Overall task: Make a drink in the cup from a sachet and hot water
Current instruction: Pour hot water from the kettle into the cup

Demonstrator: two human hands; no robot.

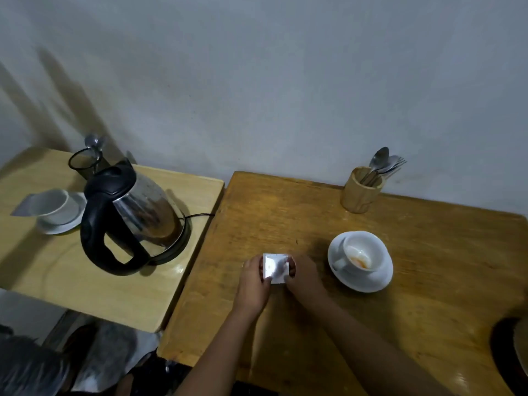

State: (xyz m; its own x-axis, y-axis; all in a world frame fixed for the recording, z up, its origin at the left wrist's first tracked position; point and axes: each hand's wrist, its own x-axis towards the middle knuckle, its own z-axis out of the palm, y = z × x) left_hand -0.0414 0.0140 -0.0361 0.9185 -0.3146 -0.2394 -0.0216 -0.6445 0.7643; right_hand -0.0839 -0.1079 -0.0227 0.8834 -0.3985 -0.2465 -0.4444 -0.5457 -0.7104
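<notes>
Both hands, left hand (253, 281) and right hand (304, 277), pinch the white sachet (275, 267) by opposite edges above the table (285, 212), seemingly to tear it open; the cup (360, 255) waits at three o'clock, the kettle (137, 215) at ten.

Silvery sachet (275, 268) above table, white cup (360, 255) with orange powder on saucer (371, 281)

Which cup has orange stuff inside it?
The cup right of the hands, on the darker table. The cup beside the kettle shows none.
</notes>
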